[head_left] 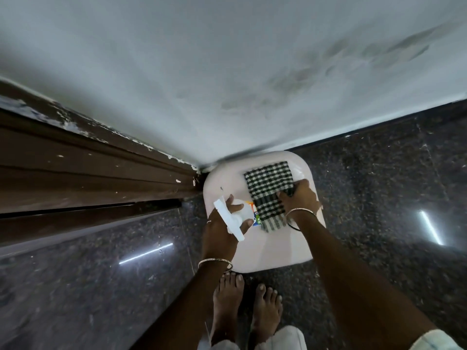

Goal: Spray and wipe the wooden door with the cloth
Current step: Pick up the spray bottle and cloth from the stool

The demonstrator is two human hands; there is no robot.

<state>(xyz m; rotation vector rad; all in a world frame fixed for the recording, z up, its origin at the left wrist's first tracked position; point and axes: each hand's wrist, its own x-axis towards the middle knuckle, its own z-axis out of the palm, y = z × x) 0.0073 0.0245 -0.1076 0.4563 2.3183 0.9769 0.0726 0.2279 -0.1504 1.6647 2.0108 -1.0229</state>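
Note:
A folded black-and-white checked cloth (267,188) lies on a pale plastic stool (273,251). My right hand (300,198) grips the cloth's right edge, fingers curled over it. A white spray bottle (233,217) with a colourful label stands on the stool's left side, and my left hand (222,228) is wrapped round its neck and trigger head. The brown wooden door and its frame (88,173) run along the left, paint flecks on the frame's edge.
A stained grey-white wall (252,72) rises behind the stool. The floor (379,185) is dark polished granite with light reflections. My bare feet (247,306) stand just in front of the stool.

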